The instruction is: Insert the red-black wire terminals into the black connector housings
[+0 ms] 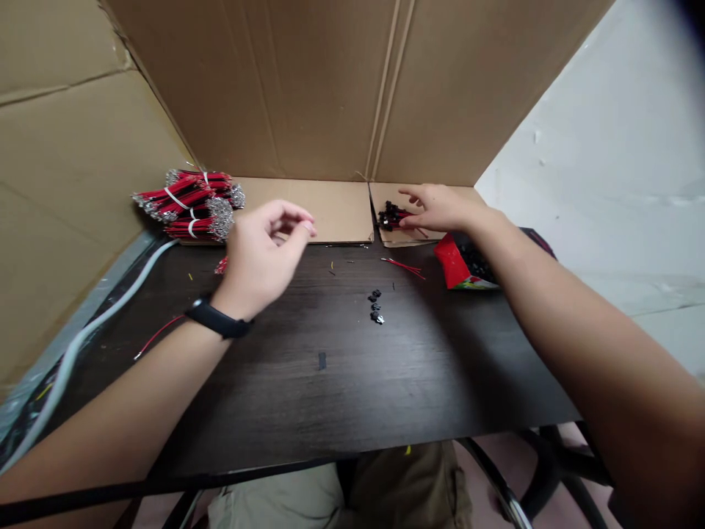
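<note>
My left hand (267,253), with a black band on its wrist, hovers over the back left of the dark table; thumb and fingertips are pinched together, and whatever they may hold is too small to make out. At the back right, my right hand (435,208) is over a pile of red wires with black connectors (392,217) on cardboard, fingers apart. Several small black connectors (375,307) lie mid-table. A few loose red wires (405,266) rest nearer the pile. Bundles of red and black wires (190,202), tied with white bands, are stacked at the back left.
A red box (454,263) of black parts stands under my right forearm. Cardboard walls (308,88) rise behind the table (264,411). A grey cable (82,338) runs along the left edge. A small black piece (322,361) lies near the front.
</note>
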The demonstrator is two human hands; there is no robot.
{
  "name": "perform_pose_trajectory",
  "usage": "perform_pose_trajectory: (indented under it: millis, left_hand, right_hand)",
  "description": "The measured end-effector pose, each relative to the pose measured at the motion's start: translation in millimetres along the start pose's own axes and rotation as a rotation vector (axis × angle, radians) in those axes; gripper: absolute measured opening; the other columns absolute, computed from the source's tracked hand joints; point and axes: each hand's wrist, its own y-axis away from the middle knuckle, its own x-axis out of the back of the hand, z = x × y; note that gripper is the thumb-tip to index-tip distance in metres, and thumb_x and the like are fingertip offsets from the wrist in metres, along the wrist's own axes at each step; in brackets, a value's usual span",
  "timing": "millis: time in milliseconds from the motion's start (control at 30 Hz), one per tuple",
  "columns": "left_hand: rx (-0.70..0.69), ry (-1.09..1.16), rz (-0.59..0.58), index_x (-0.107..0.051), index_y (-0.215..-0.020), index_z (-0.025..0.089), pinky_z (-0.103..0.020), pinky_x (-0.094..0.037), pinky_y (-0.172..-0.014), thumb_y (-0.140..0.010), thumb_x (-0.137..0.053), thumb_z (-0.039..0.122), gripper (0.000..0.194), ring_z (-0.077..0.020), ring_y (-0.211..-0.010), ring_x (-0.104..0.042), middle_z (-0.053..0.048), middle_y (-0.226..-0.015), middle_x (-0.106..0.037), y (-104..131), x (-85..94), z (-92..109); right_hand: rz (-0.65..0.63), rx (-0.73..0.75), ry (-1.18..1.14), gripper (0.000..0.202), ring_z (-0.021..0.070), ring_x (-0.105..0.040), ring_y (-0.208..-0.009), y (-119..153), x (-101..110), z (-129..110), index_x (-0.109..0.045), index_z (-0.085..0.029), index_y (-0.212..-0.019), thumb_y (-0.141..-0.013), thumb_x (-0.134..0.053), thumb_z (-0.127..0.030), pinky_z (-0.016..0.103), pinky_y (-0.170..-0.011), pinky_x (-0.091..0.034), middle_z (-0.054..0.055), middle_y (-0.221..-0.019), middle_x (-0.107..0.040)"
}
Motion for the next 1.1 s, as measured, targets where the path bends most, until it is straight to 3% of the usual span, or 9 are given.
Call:
perform_pose_trajectory:
  millis: [67, 133, 267, 367, 467, 633, 767, 933, 1100]
  left_hand:
    - [-0.097, -0.327, 0.006, -0.074, -0.099, 0.021, -0.033, -0.054, -0.084, -0.094, -0.062, 0.032, 0.017, -0.0182, -0.088, -0.070, 0.000, -0.094, -0.077, -11, 23.0, -4]
    - [-0.124, -0.578, -0.017, -0.074, -0.101, 0.020, -0.037, -0.051, -0.093, -0.091, -0.064, 0.033, 0.019, -0.0209, -0.094, -0.069, 0.001, -0.097, -0.076, -20, 44.6, -11]
    - [-0.050, -0.802, -0.214, -0.073, -0.090, 0.023, -0.044, -0.052, -0.082, -0.079, -0.076, 0.049, 0.029, -0.0286, -0.086, -0.071, -0.004, -0.080, -0.071, -27, 67.0, -37]
    - [-0.046, -0.827, -0.334, -0.073, -0.088, 0.027, -0.046, -0.051, -0.071, -0.064, -0.086, 0.049, 0.035, -0.0339, -0.075, -0.070, -0.008, -0.072, -0.070, -26, 67.1, -50]
    - [-0.066, -0.931, -0.339, -0.073, -0.091, 0.026, -0.046, -0.050, -0.063, -0.070, -0.079, 0.041, 0.027, -0.0369, -0.070, -0.070, -0.013, -0.080, -0.073, -24, 61.6, -47]
    - [-0.097, -0.857, -0.306, -0.076, -0.101, 0.026, -0.045, -0.052, -0.067, -0.071, -0.076, 0.036, 0.031, -0.0365, -0.073, -0.071, -0.012, -0.085, -0.076, -19, 50.8, -32]
    - [-0.128, -0.823, -0.301, -0.076, -0.104, 0.028, -0.041, -0.051, -0.068, -0.072, -0.075, 0.036, 0.033, -0.0333, -0.072, -0.070, -0.009, -0.084, -0.077, -17, 44.9, -30]
    - [-0.147, -0.762, -0.339, -0.077, -0.104, 0.029, -0.038, -0.049, -0.066, -0.071, -0.074, 0.035, 0.034, -0.0299, -0.069, -0.068, -0.007, -0.085, -0.077, -15, 40.0, -29]
    - [-0.113, -0.891, -0.371, -0.077, -0.107, 0.026, -0.041, -0.049, -0.065, -0.071, -0.073, 0.029, 0.037, -0.0338, -0.068, -0.068, -0.010, -0.083, -0.075, -11, 39.9, -25]
  right_hand:
    - [0.004, 0.004, -0.038, 0.053, 0.0325, -0.072, -0.110, 16, 7, -19, -0.070, -0.015, -0.135, -0.083, -0.076, -0.028, 0.047, -0.094, -0.057, 0.017, -0.125, -0.075]
    - [0.054, 0.046, -0.156, 0.036, 0.0290, -0.073, -0.105, 35, 8, -40, -0.074, -0.016, -0.124, -0.089, -0.068, -0.024, 0.044, -0.092, -0.057, 0.014, -0.117, -0.077]
    - [0.082, 0.083, -0.179, 0.022, 0.0256, -0.072, -0.089, 70, -6, -73, -0.079, -0.020, -0.100, -0.094, -0.058, -0.021, 0.042, -0.083, -0.055, 0.009, -0.098, -0.080]
    - [0.061, 0.117, -0.177, 0.022, 0.0243, -0.072, -0.087, 83, -22, -90, -0.078, -0.020, -0.097, -0.095, -0.056, -0.019, 0.039, -0.081, -0.052, 0.007, -0.095, -0.080]
    - [0.053, 0.150, -0.212, 0.023, 0.0250, -0.073, -0.091, 85, -30, -95, -0.077, -0.019, -0.101, -0.095, -0.055, -0.018, 0.037, -0.081, -0.052, 0.008, -0.100, -0.080]
    - [0.084, 0.042, -0.136, 0.034, 0.0283, -0.074, -0.100, 85, -20, -70, -0.080, -0.017, -0.102, -0.091, -0.049, -0.006, 0.040, -0.090, -0.053, 0.010, -0.107, -0.081]
    - [0.068, -0.060, -0.050, 0.030, 0.0285, -0.074, -0.092, 90, -11, -49, -0.081, -0.018, -0.100, -0.090, -0.054, -0.009, 0.039, -0.083, -0.054, 0.011, -0.100, -0.081]
    - [-0.080, 0.006, 0.018, 0.015, 0.0237, -0.068, -0.072, 93, -18, -54, -0.079, -0.022, -0.088, -0.084, -0.067, -0.014, 0.035, -0.065, -0.047, 0.007, -0.083, -0.078]
    - [-0.092, 0.070, -0.016, 0.028, 0.0219, -0.068, -0.074, 91, -27, -59, -0.079, -0.020, -0.091, -0.084, -0.056, -0.004, 0.035, -0.066, -0.047, 0.009, -0.088, -0.078]
